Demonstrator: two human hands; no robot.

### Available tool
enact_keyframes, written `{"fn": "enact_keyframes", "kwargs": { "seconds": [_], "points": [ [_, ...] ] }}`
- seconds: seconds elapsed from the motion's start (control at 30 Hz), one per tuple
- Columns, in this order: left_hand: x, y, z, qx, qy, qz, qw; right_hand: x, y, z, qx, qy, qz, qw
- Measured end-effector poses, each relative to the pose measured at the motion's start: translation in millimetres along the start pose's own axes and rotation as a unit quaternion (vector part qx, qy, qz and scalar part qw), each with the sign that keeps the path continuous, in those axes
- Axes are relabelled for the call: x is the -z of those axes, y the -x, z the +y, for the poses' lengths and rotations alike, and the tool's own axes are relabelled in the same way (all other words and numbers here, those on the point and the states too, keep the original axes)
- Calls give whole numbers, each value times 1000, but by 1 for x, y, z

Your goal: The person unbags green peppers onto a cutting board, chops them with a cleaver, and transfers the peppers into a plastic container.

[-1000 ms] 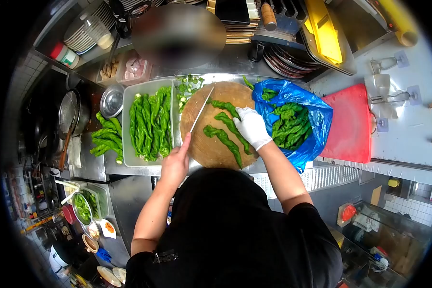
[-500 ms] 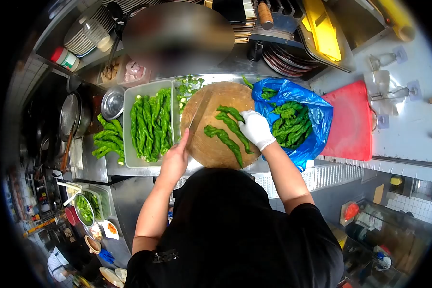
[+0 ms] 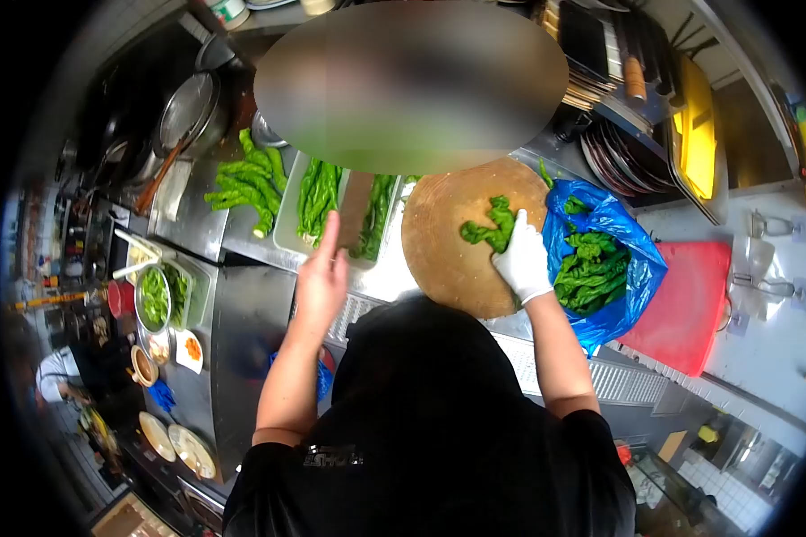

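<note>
My bare left hand [image 3: 321, 279] grips a cleaver [image 3: 355, 210], index finger stretched out along it. Its broad blade is over the plastic container [image 3: 288, 234], which has long green peppers [image 3: 317, 201] lying in it. On the right, my white-gloved right hand [image 3: 522, 259] rests at the edge of the round wooden chopping board [image 3: 439, 242], fingers closed on a small bunch of twisted green peppers [image 3: 491, 228]. Just beyond the glove, a blue plastic bag [image 3: 647, 264] stands open with more green peppers [image 3: 591, 273] inside.
More green peppers [image 3: 251, 183] lie on the steel counter left of the container. A red cutting board [image 3: 685, 309] is to the right of the bag. Plates [image 3: 613, 161] and a yellow item [image 3: 697, 134] stand at the back right. A blurred patch hides the back middle.
The cleaver in my left hand has moved left, from the chopping board to over the container. The peppers that lay spread on the board are now bunched at my right hand. The view has shifted.
</note>
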State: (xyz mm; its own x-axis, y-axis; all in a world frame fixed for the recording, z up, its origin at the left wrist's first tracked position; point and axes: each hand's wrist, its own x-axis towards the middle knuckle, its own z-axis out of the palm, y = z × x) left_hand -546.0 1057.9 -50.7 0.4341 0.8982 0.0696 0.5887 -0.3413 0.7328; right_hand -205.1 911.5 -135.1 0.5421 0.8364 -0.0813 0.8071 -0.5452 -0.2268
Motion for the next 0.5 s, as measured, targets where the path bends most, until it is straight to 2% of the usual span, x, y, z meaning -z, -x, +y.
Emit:
{"fn": "enact_keyframes", "kwargs": {
  "seconds": [0.1, 0.13, 0.17, 0.23, 0.27, 0.33, 0.37, 0.43, 0.5],
  "points": [
    [45, 6, -1, 164, -28, 13, 986, 10, -17, 7, 14, -70, -21, 997],
    [47, 10, -23, -10, -24, 123, 992, 23, -23, 0, 59, -94, -2, 994],
    [53, 22, -42, 26, -27, 141, 989, 35, -28, -10, 76, -104, -8, 992],
    [73, 38, -45, 115, 6, 151, 982, 54, -46, -39, 228, -171, 69, 956],
    [77, 44, -52, 90, 2, 178, 980, 72, -56, -64, 283, -169, 53, 943],
    [84, 56, -59, 146, 8, 192, 970, 99, -72, -115, 389, -183, 57, 901],
    [86, 62, -67, 187, 18, 192, 963, 94, -90, -129, 426, -140, -17, 894],
    [88, 67, -69, 217, 32, 196, 956, 76, -115, -162, 547, -84, 46, 832],
    [89, 71, -71, 226, 41, 204, 952, 56, -142, -205, 630, -44, 13, 775]
  ]
}}
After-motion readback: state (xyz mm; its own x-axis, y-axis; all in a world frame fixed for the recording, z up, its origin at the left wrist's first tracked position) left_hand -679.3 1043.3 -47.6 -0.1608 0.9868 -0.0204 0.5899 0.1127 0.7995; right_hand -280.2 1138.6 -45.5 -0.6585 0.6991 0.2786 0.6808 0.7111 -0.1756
